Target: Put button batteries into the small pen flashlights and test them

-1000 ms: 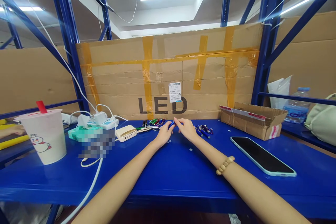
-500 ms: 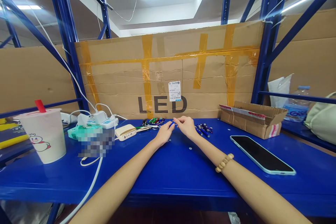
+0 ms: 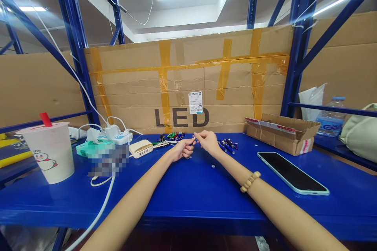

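In the head view my two hands meet over the middle of the blue table. My left hand (image 3: 182, 150) is closed, fingers curled, around a small object whose end shows near the fingertips. Thumb and fingers of my right hand (image 3: 208, 142) pinch together at that same end, too small to name. Behind the left hand lies a pile of small colourful metallic pieces (image 3: 176, 136), green, red and blue. To the right of my right hand is a group of small blue cylindrical pieces (image 3: 227, 145). A small pale disc (image 3: 213, 166) lies on the tabletop nearby.
A phone (image 3: 293, 172) and an open cardboard box (image 3: 282, 135) are at the right. At the left stand a drink cup (image 3: 48, 157), a cream power bank (image 3: 141, 148) and a power strip (image 3: 122, 138) with cables. A cardboard sheet (image 3: 132, 90) closes off the back.
My left hand has turned and its fingers have curled inward. The blue piece visible between the hands earlier is now mostly hidden. My right hand stays nearly in place, still pinching.
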`<action>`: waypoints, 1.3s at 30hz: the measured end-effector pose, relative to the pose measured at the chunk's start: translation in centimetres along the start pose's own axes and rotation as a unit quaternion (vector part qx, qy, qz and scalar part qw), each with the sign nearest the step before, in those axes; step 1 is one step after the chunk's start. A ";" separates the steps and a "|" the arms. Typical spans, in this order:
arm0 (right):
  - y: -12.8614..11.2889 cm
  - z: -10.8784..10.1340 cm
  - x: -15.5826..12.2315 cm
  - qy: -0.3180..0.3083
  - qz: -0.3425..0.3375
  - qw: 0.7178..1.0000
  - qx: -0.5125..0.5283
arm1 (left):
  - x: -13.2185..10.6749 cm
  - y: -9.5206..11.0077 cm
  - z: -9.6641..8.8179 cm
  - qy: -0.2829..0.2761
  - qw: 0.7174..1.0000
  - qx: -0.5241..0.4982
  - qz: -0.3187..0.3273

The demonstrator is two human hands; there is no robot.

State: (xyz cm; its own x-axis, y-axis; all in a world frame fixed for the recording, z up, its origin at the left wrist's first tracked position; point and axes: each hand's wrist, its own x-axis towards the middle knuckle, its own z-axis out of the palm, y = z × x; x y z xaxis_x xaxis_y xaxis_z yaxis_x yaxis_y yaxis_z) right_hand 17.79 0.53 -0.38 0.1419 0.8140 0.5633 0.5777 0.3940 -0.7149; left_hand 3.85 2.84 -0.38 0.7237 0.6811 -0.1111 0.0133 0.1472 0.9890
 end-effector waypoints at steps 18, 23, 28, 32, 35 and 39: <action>-0.4 -0.1 -0.3 -0.055 0.196 0.930 0.307 | -0.4 0.4 -0.1 -0.013 1.000 -0.008 0.016; -0.3 0.1 0.0 -0.043 0.195 0.927 0.317 | -0.4 0.5 -0.6 -0.049 0.995 -0.086 -0.023; 0.9 -1.6 1.2 0.056 0.201 0.929 0.306 | -0.8 0.6 -0.1 -0.088 0.993 -0.079 -0.006; 2.0 -2.4 1.3 0.056 0.176 0.957 0.226 | -0.7 0.1 0.5 0.005 0.994 0.078 0.077; 2.3 -2.2 0.8 -0.008 0.121 0.991 0.053 | -0.3 -0.5 0.5 0.076 0.959 0.243 0.128; 1.9 -2.3 0.1 -0.089 0.039 0.974 -0.204 | 0.0 -1.3 -0.1 0.132 0.879 0.419 0.186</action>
State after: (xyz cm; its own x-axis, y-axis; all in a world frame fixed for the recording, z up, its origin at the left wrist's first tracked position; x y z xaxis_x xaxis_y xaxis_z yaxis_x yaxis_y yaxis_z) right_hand 20.71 0.41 -0.72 0.0766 0.9101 0.4073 0.8478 0.1556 -0.5071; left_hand 3.78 2.76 -1.67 0.6022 0.7286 0.3262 0.3919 -0.6258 0.6743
